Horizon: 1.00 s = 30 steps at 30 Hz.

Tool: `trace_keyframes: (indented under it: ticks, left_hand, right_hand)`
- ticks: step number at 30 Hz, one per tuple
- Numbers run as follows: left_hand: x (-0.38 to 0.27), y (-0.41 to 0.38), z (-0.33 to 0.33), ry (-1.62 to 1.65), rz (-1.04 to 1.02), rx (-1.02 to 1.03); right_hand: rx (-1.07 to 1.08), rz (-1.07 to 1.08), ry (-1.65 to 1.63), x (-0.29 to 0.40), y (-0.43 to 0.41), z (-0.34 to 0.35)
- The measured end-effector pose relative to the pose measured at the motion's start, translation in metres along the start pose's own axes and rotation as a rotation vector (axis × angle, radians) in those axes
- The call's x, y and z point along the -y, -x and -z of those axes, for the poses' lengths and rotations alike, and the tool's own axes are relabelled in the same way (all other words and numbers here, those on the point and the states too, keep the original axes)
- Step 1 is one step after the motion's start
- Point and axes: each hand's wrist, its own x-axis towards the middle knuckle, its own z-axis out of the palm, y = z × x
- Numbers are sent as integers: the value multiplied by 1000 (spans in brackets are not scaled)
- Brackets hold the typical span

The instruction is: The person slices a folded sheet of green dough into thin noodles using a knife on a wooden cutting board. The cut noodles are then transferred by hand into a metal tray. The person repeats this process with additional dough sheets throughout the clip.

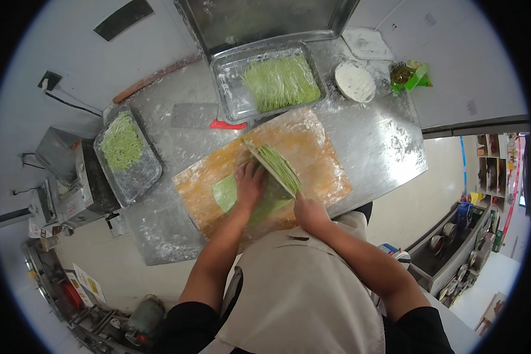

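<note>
In my right hand [310, 215] is a kitchen knife [272, 169], seen nearly edge-on, its handle hidden in my fist. The blade slants up and left across a sheet of green dough [225, 193] on a floured wooden board [332, 163]. My left hand [251, 179] lies on the dough with curled fingers, close beside the blade's left face; it presses the sheet and grasps nothing. Along the blade's right side lies a row of cut green noodles [279, 163]. The dough beneath my left wrist is partly hidden.
Beyond the board stands a metal tray [232, 95] of green noodles [283, 84]; a second tray [139, 188] is at left. A red-handled cleaver [194, 116] lies between them. A bowl of flour [355, 82], a green packet [409, 76] and a rolling pin [155, 78] are along the wall.
</note>
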Motion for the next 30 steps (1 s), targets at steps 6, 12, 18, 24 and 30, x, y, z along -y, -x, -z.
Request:
trace_keyframes:
  ticks: [6,12,18,24,30]
  left_hand:
    - [9,1,-5,-49,-23,-20]
    - [-1,-5,-2,-39,36,-2]
    - [2,-11,4,-76,58,23]
    - [34,-77,18,-76,32,-30]
    - [54,-100,23,-47,-37,142]
  right_hand:
    - [19,-4,106,4,-17,-18]
    - [-44,15,-2,-13,3,-16]
    - [-105,20,-48,-37,6,-9]
    - [-150,-83,-162,-30,33,31]
    - [-114,-97,-299,-22,25,44]
